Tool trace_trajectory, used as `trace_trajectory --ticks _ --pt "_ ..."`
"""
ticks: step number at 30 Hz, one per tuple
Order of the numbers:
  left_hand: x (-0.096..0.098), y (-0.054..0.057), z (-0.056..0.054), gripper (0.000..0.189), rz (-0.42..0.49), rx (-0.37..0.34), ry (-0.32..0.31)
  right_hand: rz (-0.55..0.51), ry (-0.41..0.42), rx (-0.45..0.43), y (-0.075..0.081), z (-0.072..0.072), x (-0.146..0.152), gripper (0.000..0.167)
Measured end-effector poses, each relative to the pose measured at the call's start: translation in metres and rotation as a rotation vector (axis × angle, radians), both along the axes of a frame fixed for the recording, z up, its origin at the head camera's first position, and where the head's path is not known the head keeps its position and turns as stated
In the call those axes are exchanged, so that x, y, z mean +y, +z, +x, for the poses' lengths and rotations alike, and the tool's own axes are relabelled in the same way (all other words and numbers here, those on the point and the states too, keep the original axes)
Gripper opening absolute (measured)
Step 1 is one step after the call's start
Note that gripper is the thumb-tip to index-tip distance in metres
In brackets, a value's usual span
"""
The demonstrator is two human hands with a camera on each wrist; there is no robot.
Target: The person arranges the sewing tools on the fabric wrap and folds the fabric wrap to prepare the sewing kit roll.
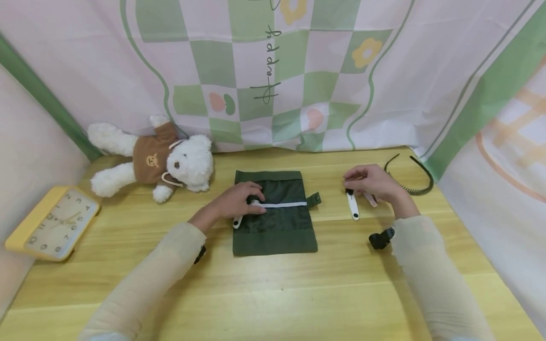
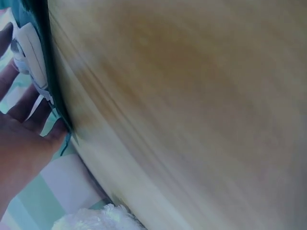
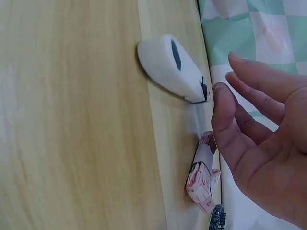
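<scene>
My left hand (image 1: 241, 201) rests over a dark green fabric pouch (image 1: 277, 241), opened flat, with a white strip (image 1: 286, 205) across its middle. In the left wrist view its fingers spread beside a small white object (image 2: 32, 55) on the pouch. The white end (image 1: 237, 221) of a slim tool shows under that hand; the rest is hidden. To the right, my right hand (image 1: 373, 182) hovers with loosely bent fingers, holding nothing. Its fingertips are right at the dark tip of a white handheld tool (image 3: 168, 67) on the table. Beside it lies a folded strip with red markings (image 3: 200, 179).
A yellow-framed clock (image 1: 61, 222) stands at the left. Behind it lies a white plush toy (image 1: 153, 158) in a brown top. A black toothed headband (image 1: 422, 189) is at the back right. A patterned curtain (image 1: 294, 80) borders the wooden table (image 1: 273, 293).
</scene>
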State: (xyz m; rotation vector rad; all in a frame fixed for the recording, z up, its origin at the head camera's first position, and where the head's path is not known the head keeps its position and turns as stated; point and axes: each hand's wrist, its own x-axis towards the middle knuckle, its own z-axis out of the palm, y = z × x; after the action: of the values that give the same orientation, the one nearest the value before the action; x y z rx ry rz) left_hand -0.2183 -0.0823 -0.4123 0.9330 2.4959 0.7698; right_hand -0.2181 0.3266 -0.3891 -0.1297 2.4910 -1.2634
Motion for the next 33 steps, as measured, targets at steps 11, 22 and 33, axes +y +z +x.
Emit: trace_trajectory --ticks 11,22,33 --pt "0.005 -0.001 0.002 0.022 0.015 0.050 0.010 -0.017 -0.014 -0.069 -0.001 0.001 0.008 0.043" --pt "0.006 0.000 0.004 0.019 0.014 0.057 0.017 0.034 -0.017 -0.070 -0.001 -0.001 0.003 0.049" --pt "0.007 0.001 0.003 0.019 0.002 0.053 0.015 0.152 0.016 -0.035 -0.001 -0.005 -0.006 0.039"
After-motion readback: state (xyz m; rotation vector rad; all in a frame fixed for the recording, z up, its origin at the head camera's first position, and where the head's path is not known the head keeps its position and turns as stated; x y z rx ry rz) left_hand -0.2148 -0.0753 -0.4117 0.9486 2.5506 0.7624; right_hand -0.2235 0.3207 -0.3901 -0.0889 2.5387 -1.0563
